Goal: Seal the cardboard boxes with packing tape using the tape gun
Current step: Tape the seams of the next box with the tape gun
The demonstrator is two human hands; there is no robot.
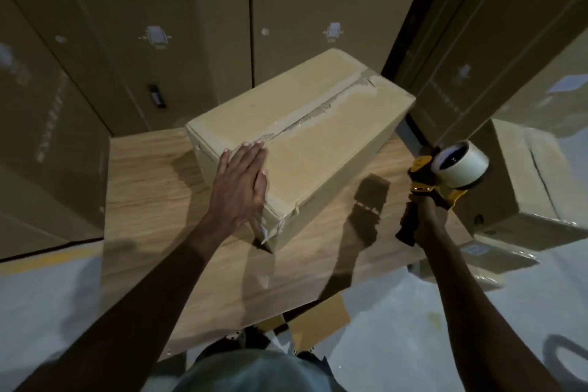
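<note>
A closed brown cardboard box (324,137) lies at an angle on a wooden table (152,188). Clear tape runs along its top seam, and torn tape hangs at its near corner. My left hand (240,186) lies flat, fingers together, on the near left end of the box top, over the seam. To the right of the box, off its surface, my right hand (424,221) grips the black handle of a yellow tape gun (439,181). The gun carries a roll of clear tape (459,164) and is held up in the air.
Tall stacks of large cardboard cartons (159,41) wall in the far side and the left. More taped boxes (528,184) are piled on the right. A flat piece of cardboard (318,318) lies on the grey floor below the table's near edge.
</note>
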